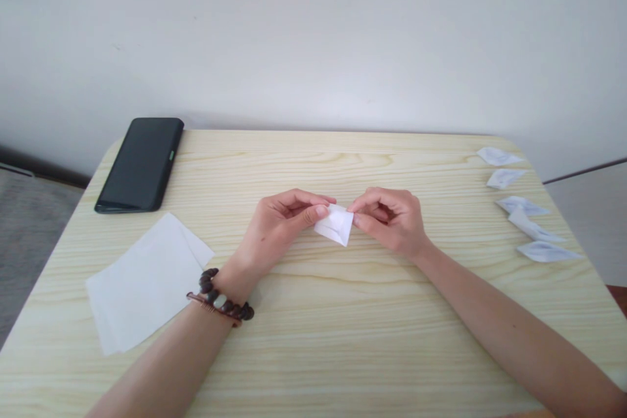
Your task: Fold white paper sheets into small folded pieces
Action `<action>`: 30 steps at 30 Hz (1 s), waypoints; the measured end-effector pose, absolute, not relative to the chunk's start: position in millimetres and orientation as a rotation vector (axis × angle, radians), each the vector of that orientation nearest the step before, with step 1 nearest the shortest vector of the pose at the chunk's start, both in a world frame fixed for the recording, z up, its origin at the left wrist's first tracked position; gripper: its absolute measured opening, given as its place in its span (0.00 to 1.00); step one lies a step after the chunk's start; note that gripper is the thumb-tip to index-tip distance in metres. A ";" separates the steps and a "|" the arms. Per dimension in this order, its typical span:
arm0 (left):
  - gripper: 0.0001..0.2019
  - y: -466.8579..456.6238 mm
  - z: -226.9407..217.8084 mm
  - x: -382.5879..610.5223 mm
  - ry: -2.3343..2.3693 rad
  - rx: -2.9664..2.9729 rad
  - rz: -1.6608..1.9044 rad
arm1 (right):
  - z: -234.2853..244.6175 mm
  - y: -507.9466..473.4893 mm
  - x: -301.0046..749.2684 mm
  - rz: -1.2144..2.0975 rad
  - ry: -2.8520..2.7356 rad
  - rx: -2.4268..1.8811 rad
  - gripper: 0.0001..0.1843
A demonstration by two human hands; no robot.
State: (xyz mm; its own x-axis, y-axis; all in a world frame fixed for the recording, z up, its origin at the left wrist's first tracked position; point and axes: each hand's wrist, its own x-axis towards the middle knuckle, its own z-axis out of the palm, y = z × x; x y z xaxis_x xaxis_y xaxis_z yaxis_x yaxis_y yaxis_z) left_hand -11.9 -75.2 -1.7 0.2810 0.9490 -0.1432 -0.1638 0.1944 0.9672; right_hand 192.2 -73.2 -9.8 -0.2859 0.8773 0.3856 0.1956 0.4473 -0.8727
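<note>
- Head view: Above a pale wood-grain table, a person's two bare hands meet over one small piece of folded white paper, near the middle of the tabletop.
- The left hand pinches the paper's left side, thumb on the near face, forefinger stretched along the upper edge.
- The right hand grips the upper right corner between thumb and forefinger, its other fingers curled in toward the palm. The hands are close together but apart, the paper spanning the gap, one corner pointing down toward the person.
- A bracelet of dark beads, with one pale bead among them, circles the left wrist beside a thin brown band.
- Left of the left forearm, a few loose white sheets lie slightly fanned on the table.
- Beyond them, near the far left corner, rests a black, phone-like device, dark face up.
- Along the right edge, five folded paper pieces form a rough column; counted from the far end, the third and fourth meet or overlap.
- A plain pale wall stands behind the table.
</note>
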 end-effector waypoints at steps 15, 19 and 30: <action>0.03 -75.1 -0.6 -9.2 0.979 1.141 1.029 | -11.8 -68.9 190.4 0.731 -1.871 -0.822 0.08; 0.02 -75.1 0.0 -8.4 0.995 1.147 1.025 | -12.5 -69.0 190.1 0.692 -1.883 -0.822 0.07; 0.02 -75.8 -2.0 -8.7 0.980 1.177 1.023 | -11.9 -70.8 189.6 0.614 -1.966 -0.834 0.09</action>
